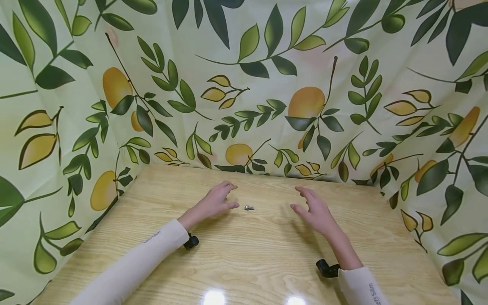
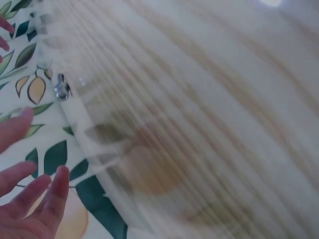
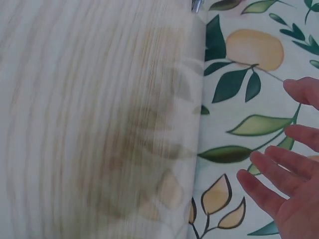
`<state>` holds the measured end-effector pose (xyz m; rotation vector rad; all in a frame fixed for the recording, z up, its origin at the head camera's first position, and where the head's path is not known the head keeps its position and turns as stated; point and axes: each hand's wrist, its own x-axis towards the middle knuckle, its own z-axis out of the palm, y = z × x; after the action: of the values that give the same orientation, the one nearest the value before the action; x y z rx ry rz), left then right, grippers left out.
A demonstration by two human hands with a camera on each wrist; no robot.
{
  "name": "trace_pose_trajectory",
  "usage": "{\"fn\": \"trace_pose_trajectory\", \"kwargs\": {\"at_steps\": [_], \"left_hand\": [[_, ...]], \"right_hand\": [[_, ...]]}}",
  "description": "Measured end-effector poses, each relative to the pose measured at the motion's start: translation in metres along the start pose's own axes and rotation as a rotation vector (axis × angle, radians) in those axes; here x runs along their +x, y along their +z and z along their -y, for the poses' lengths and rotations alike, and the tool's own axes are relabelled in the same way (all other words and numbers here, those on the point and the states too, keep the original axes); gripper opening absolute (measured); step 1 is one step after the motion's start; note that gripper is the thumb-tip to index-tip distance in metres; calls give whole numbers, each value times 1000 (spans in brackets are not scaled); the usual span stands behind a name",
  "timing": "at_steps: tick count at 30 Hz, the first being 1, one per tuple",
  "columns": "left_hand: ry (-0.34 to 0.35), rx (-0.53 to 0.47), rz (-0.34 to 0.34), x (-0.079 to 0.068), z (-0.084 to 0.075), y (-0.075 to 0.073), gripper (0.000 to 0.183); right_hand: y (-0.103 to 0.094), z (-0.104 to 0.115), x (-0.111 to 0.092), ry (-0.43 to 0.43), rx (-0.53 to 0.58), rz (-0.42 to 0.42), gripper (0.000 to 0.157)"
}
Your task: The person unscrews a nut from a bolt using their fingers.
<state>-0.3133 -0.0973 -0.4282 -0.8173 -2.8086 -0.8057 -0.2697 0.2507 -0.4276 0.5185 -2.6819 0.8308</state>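
A small silvery metal bolt with a thicker head lies on its side on the wooden table. In the left wrist view the bolt shows near the table edge, and in the right wrist view only part of the bolt appears at the top. My left hand is just left of it, thumb and fingers spread apart, not touching it. Farther off on the right, my right hand hovers over the table with fingers extended and holds nothing.
A cloth printed with leaves and fruit hangs behind the table and along both sides. Each wrist wears a black camera, the left camera and the right camera. Light reflections shine on the near tabletop.
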Motion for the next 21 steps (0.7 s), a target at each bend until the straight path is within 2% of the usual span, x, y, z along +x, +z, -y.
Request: {"fn": "trace_pose_trajectory", "kwargs": {"at_steps": [7,13,17,21], "left_hand": [[14,0,63,16,-10,17,36],[41,44,101,27,-15,33,12],[48,98,152,31,-18,38,6],[69,133,184,35,-23,36,5]], "right_hand": [[12,13,6,33,106,8,55],[21,21,9,52,125,19,50],[24,24,9,66,125,31,48],[25,25,9,72,116,28,47]]}}
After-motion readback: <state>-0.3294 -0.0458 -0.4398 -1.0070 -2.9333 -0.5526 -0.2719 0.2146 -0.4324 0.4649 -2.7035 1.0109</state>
